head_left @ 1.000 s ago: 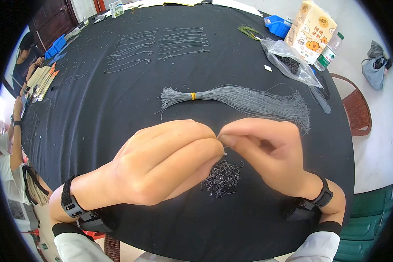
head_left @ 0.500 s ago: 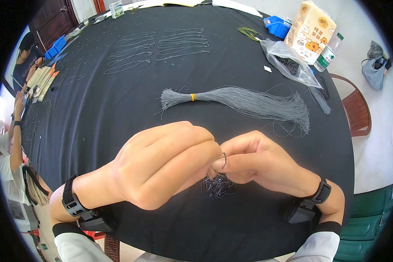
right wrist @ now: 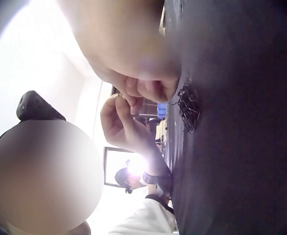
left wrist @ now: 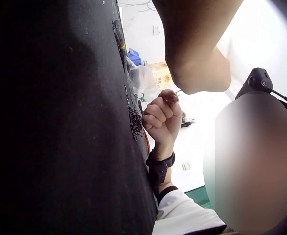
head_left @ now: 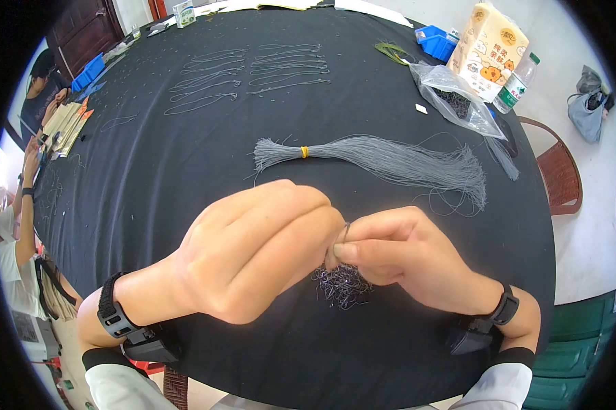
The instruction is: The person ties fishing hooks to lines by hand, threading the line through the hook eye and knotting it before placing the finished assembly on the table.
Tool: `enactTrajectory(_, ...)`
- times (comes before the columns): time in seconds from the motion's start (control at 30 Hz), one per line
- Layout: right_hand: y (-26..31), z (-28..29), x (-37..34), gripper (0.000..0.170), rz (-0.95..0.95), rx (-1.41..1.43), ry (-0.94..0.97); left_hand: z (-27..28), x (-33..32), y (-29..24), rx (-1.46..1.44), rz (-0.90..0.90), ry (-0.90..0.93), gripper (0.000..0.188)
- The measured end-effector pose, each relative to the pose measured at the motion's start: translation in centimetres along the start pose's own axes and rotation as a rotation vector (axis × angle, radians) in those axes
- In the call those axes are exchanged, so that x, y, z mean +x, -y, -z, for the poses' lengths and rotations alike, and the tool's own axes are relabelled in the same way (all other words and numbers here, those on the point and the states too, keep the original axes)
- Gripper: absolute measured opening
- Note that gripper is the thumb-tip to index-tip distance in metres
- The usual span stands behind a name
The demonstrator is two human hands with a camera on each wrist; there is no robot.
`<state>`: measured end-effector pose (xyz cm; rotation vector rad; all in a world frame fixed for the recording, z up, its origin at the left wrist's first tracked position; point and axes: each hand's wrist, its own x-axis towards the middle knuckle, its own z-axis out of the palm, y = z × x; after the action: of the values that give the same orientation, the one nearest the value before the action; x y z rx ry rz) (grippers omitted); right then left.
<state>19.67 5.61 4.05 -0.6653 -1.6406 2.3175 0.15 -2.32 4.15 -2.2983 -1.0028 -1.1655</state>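
Both hands meet above a heap of small dark fish hooks on the black tablecloth. The right hand pinches a dark fish hook between thumb and forefinger, its curved part showing by the thumb tip. The left hand, back turned up in the head view, covers most of the work. In the right wrist view, the left hand has thumb and forefinger pinched together on something thin, seemingly fishing line, mostly hidden. Behind the hands lies a bundle of grey line tied with a yellow band.
Looped grey lines lie in two columns farther back. At the right stand a plastic bag of dark hooks, a tissue pack, a water bottle and a blue bin. Other people sit at the table's left edge.
The right hand has dropped lower and turned, its thumb now against the left fingertips. A hook has come into sight between the hands. The left hand has barely moved.
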Motion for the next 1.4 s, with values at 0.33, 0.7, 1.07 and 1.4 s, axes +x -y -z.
enactTrajectory(0.33,-0.8,-1.6,-0.7,0.020,0.901,-1.165,-0.251,-0.4,-0.2,-0.5,-0.020,0.102,0.034,0.023)
enactTrajectory(0.7,1.0,-0.3,-0.4,0.020,1.039,-1.209,-0.396,-0.5,-0.3,-0.1,-0.165,0.013,0.070,0.024)
enactTrajectory(1.07,0.8,0.5,0.1,0.015,0.957,-1.077,-0.403,-0.3,0.0,-0.4,-0.207,0.084,0.080,0.023)
enactTrajectory(1.4,0.1,0.5,0.5,0.009,0.809,-0.880,-0.402,0.0,0.1,-0.6,-0.156,0.068,0.054,0.025)
